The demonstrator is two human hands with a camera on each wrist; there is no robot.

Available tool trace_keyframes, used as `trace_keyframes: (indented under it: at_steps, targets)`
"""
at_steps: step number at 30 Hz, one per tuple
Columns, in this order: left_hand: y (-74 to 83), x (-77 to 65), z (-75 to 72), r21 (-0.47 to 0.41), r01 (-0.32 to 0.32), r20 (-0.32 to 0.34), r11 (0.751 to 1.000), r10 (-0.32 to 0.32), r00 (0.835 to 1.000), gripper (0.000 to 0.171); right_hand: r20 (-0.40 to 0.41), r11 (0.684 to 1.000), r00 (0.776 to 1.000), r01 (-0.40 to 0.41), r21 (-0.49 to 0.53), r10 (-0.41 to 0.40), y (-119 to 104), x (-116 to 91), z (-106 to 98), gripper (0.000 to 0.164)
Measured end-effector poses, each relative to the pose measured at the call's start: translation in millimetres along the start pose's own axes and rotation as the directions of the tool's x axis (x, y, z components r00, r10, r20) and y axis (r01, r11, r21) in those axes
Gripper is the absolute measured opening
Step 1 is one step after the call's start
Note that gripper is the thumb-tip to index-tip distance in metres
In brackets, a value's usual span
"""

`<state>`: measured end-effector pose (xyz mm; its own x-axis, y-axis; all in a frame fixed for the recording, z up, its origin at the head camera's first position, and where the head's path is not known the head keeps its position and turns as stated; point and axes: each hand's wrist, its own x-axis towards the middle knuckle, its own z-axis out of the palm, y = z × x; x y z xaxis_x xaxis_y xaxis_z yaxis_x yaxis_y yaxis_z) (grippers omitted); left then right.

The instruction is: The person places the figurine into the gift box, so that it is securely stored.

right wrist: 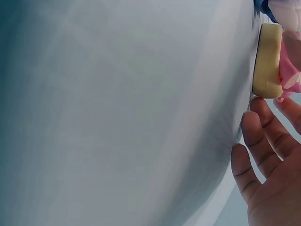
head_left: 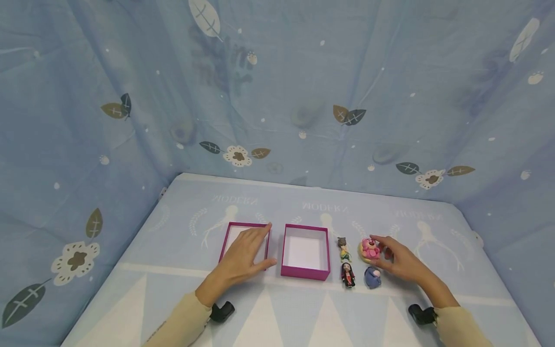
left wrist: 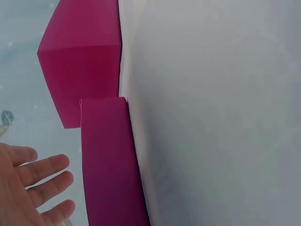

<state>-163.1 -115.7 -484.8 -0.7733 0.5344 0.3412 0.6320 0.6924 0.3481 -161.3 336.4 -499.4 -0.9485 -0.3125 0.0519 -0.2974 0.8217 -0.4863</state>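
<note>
My left hand (head_left: 243, 253) hovers over a shallow magenta box (head_left: 246, 224) with a white inside, its fingers extended and holding nothing. In the left wrist view the fingers stand apart beside this box's wall. My right hand (head_left: 401, 260) is at a pink bear figurine (head_left: 370, 249) on a yellow base (right wrist: 268, 61). Its index finger and thumb lie at either side of the bear, and in the right wrist view the other fingers extend beside the base. A firm grip is not visible. A small red thing (head_left: 389, 253) shows partly behind the right hand.
A deeper magenta box (head_left: 305, 273), open at the top, stands between the hands. Right of it are a figurine with a grey head (head_left: 343, 250), a black-haired figurine (head_left: 348, 275) and a blue figurine (head_left: 372, 278). Patterned blue curtains (head_left: 277, 96) surround the table.
</note>
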Motion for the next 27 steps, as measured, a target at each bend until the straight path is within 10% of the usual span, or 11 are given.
trace_keyframes:
  at_steps: [27]
  targets:
    - [20.5, 1.0, 15.9, -0.076, -0.030, 0.057, 0.997, 0.034, 0.998, 0.103, 0.052, 0.997, 0.997, -0.065, 0.043, 0.063, 1.1, 8.1, 1.9, 0.078]
